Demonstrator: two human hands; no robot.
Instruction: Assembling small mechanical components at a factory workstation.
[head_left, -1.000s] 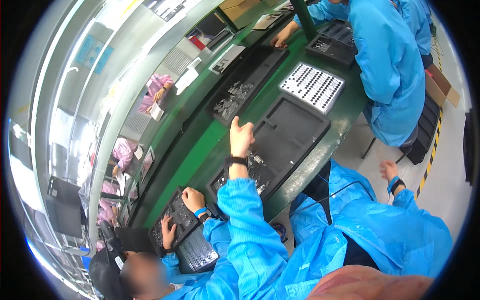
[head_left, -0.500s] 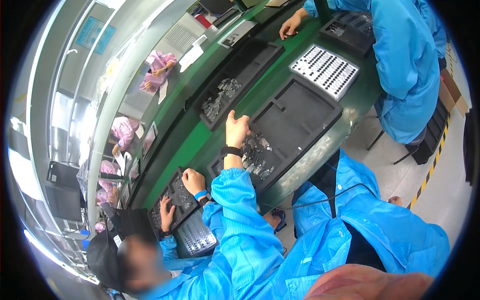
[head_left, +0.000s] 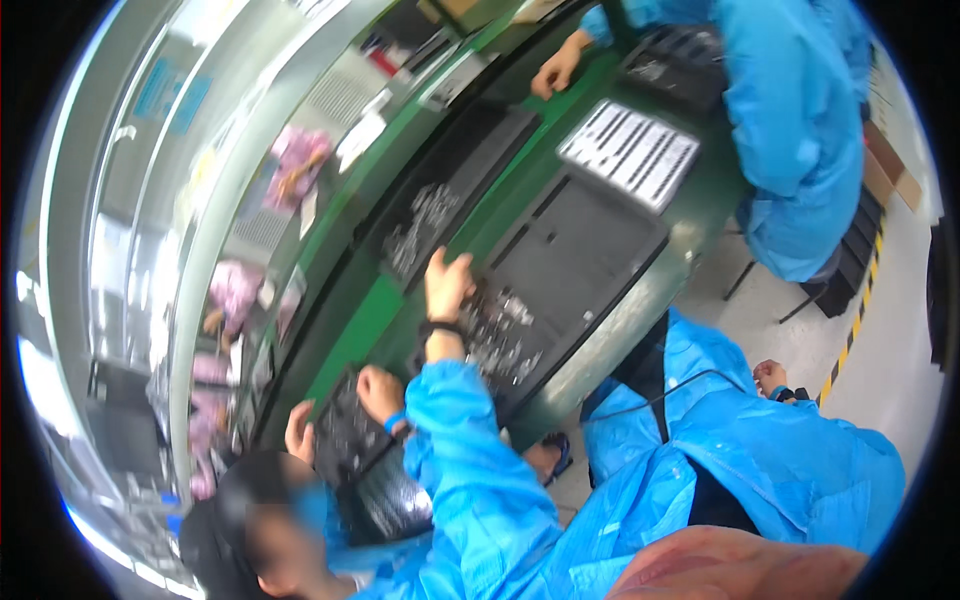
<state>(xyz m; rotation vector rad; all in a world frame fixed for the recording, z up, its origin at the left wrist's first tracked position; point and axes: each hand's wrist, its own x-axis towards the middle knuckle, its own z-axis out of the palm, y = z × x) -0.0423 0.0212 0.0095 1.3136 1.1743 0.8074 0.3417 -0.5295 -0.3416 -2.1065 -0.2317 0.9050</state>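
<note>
A long green bench [head_left: 395,300] runs from lower left to upper right. At its near edge lies a large black moulded tray [head_left: 580,255], flat and rigid; it looks light but awkwardly broad, so it is best taken by two opposite rims. Its near end holds a heap of small shiny metal parts [head_left: 495,330], probably slippery and easily scattered. The left hand [head_left: 447,283] rests at the tray's far edge, fingers loosely spread, gripping nothing that shows. The right hand [head_left: 770,377] hangs off the bench beside the knee; I cannot tell its grip.
</note>
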